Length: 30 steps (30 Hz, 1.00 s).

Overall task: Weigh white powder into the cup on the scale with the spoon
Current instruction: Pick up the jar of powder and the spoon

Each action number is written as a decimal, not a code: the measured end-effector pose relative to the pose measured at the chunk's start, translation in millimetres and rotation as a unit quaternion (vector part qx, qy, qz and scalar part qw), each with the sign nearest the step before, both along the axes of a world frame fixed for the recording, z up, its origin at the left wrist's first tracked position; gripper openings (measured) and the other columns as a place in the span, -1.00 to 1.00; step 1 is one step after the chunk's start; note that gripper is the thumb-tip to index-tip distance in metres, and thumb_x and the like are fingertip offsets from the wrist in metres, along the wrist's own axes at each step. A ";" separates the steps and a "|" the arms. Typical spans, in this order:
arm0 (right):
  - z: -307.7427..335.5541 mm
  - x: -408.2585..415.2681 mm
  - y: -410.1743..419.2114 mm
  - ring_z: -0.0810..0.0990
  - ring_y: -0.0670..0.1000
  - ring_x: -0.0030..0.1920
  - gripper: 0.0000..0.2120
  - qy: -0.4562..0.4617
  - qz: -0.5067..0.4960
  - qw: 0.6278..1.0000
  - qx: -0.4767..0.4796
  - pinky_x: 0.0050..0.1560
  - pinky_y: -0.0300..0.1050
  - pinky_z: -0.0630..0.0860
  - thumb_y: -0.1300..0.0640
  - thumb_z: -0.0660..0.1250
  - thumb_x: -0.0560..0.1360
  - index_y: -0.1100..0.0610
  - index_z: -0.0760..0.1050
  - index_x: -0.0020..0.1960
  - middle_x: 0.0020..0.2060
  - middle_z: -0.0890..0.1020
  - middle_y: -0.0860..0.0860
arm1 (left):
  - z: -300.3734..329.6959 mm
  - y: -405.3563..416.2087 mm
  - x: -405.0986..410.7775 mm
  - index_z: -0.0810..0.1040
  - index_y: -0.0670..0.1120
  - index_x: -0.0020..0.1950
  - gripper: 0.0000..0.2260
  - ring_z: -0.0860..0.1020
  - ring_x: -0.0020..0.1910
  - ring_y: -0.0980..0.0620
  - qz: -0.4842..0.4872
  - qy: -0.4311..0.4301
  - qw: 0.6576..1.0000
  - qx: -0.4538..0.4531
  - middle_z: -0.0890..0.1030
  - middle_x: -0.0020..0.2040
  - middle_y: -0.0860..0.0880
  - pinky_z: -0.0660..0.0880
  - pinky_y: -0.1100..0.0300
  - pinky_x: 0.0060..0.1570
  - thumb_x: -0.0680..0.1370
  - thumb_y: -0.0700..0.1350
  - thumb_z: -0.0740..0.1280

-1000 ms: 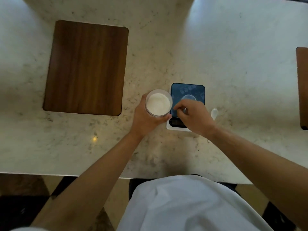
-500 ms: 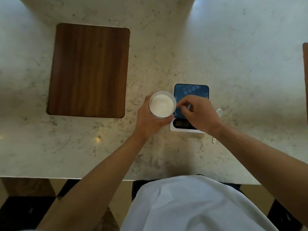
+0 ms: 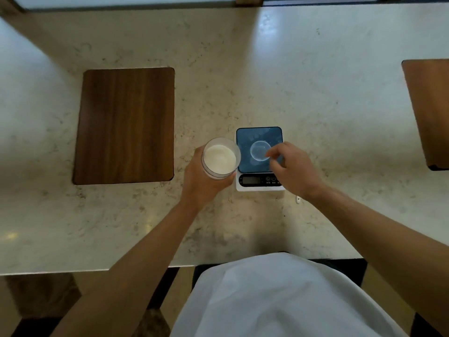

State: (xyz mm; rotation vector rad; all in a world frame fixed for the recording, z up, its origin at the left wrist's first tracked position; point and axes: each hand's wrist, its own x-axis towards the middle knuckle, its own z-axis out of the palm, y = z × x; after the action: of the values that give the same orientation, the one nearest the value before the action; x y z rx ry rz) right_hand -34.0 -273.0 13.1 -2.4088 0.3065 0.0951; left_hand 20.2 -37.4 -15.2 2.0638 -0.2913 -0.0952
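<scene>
One right hand (image 3: 290, 166) drawn back, cup (image 3: 260, 151) uncovered

scale display (image 3: 249, 180): too small and dim to read any figure.
scale buttons (image 3: 271, 178): markings too small to make out; the right hand (image 3: 292, 167) covers the panel's right end.
spoon (image 3: 297, 200): only a small white tip shows beside the right wrist; the rest is hidden under hand and forearm.
powder jar (image 3: 220, 158): its lower wall is hidden by the left hand (image 3: 202, 178).
right wooden board (image 3: 428, 113): cut off by the frame's right edge.
cup on the scale (image 3: 260, 150): clear and faint, contents cannot be told.
</scene>
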 end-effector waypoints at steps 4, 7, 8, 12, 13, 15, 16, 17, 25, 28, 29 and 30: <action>-5.1 -18.6 -16.5 0.50 -0.17 -0.19 -0.86 0.005 -0.022 1.000 0.007 -0.14 -0.31 0.41 0.22 0.31 0.55 0.08 0.60 0.05 -0.09 0.57 -0.07 | 6.3 -3.4 -7.6 0.25 0.33 0.28 -0.23 0.41 0.07 0.44 -0.001 -0.002 1.000 0.019 0.43 0.12 0.38 0.34 0.54 -0.02 0.21 0.11 0.61; -11.2 -33.0 -27.0 0.47 -0.16 -0.20 -0.85 0.015 -0.037 0.999 0.001 -0.16 -0.34 0.36 0.23 0.31 0.53 0.08 0.61 0.03 -0.12 0.55 -0.07 | 7.0 -4.7 -14.5 0.26 0.30 0.29 -0.23 0.39 0.06 0.47 -0.003 -0.009 0.999 0.037 0.42 0.12 0.41 0.31 0.57 -0.04 0.21 0.15 0.60; -13.3 -38.4 -31.1 0.47 -0.16 -0.21 -0.85 0.015 -0.043 0.999 -0.001 -0.17 -0.33 0.36 0.24 0.31 0.53 0.08 0.61 0.02 -0.13 0.54 -0.07 | 6.9 -6.3 -16.4 0.27 0.27 0.30 -0.23 0.38 0.06 0.48 -0.008 -0.008 0.999 0.042 0.44 0.12 0.36 0.30 0.58 -0.03 0.21 0.14 0.60; -22.4 -56.4 -44.3 0.51 -0.03 -0.14 -0.88 0.035 -0.063 0.997 -0.004 -0.11 -0.18 0.39 0.25 0.32 0.52 0.13 0.60 0.01 -0.14 0.55 -0.05 | 7.1 -11.0 -22.1 0.26 0.24 0.30 -0.23 0.38 0.07 0.47 -0.033 0.009 0.998 0.055 0.45 0.14 0.20 0.28 0.60 -0.03 0.21 0.13 0.61; -24.5 -60.2 -47.0 0.52 -0.02 -0.12 -0.89 0.045 -0.070 0.996 -0.005 -0.12 -0.19 0.38 0.23 0.32 0.52 0.12 0.60 0.01 -0.14 0.55 -0.05 | 7.0 -11.7 -23.2 0.27 0.23 0.30 -0.23 0.38 0.07 0.47 -0.036 0.013 0.997 0.059 0.45 0.13 0.20 0.28 0.61 -0.04 0.21 0.11 0.62; -28.9 -65.8 -51.7 0.54 -0.03 -0.16 -0.95 0.065 -0.092 0.994 -0.010 -0.22 -0.23 0.37 0.18 0.33 0.53 0.08 0.56 -0.04 -0.17 0.56 -0.07 | 6.9 -11.6 -24.8 0.29 0.21 0.29 -0.23 0.39 0.06 0.46 -0.037 0.016 0.997 0.066 0.45 0.12 0.25 0.29 0.61 -0.05 0.21 0.10 0.64; -30.2 -68.9 -54.5 0.54 -0.04 -0.18 -0.99 0.077 -0.101 0.992 -0.011 -0.25 -0.23 0.39 0.15 0.34 0.53 0.07 0.54 -0.06 -0.19 0.57 -0.07 | 7.3 -12.3 -26.6 0.29 0.22 0.28 -0.23 0.39 0.05 0.46 -0.037 0.016 0.997 0.069 0.44 0.11 0.29 0.29 0.61 -0.06 0.21 0.10 0.64; -31.6 -70.6 -56.0 0.54 -0.06 -0.20 -0.96 0.093 -0.108 0.990 -0.014 -0.27 -0.20 0.42 0.11 0.35 0.53 0.05 0.52 -0.08 -0.21 0.58 -0.07 | 7.7 -12.1 -27.8 0.28 0.24 0.28 -0.23 0.39 0.06 0.46 -0.038 0.017 0.997 0.070 0.44 0.11 0.29 0.29 0.61 -0.06 0.21 0.11 0.64; -38.6 -79.8 -56.4 0.61 0.04 -0.33 -0.73 0.172 -0.121 0.977 -0.026 -0.30 0.04 0.56 -0.06 0.42 0.50 0.11 0.55 -0.25 -0.37 0.62 0.01 | 12.3 -10.9 -37.5 0.28 0.27 0.29 -0.24 0.43 0.09 0.37 -0.039 0.014 0.997 0.071 0.48 0.15 0.17 0.32 0.58 -0.03 0.22 0.11 0.63; -41.9 -80.9 -55.6 0.62 0.07 -0.39 -0.66 0.197 -0.107 0.974 -0.031 -0.32 0.03 0.57 -0.10 0.42 0.50 0.10 0.61 -0.34 -0.45 0.61 0.03 | 11.1 -8.7 -39.7 0.31 0.22 0.29 -0.25 0.46 0.07 0.31 -0.040 0.020 0.997 0.067 0.50 0.15 0.16 0.33 0.55 -0.03 0.22 0.10 0.63; -42.6 -81.1 -55.3 0.61 0.03 -0.40 -0.67 0.202 -0.108 0.973 -0.031 -0.31 0.01 0.58 -0.10 0.42 0.50 0.07 0.61 -0.34 -0.45 0.61 0.00 | 10.4 -8.2 -40.3 0.32 0.19 0.31 -0.24 0.46 0.07 0.28 -0.043 0.020 0.997 0.069 0.50 0.16 0.15 0.34 0.54 -0.02 0.22 0.08 0.64; -43.0 -80.9 -54.9 0.61 0.00 -0.39 -0.68 0.204 -0.110 0.972 -0.031 -0.29 0.00 0.59 -0.11 0.42 0.50 0.05 0.60 -0.34 -0.43 0.62 -0.02 | 9.7 -8.0 -40.9 0.33 0.16 0.32 -0.24 0.46 0.06 0.25 -0.046 0.019 0.996 0.071 0.49 0.17 0.13 0.33 0.54 -0.01 0.23 0.07 0.64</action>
State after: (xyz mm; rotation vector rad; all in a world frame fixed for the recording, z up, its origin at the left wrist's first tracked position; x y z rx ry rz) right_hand -114.9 -327.9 -30.0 -2.3845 0.7721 0.4893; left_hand -20.7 -45.5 -5.5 2.1874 -0.3649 -0.2158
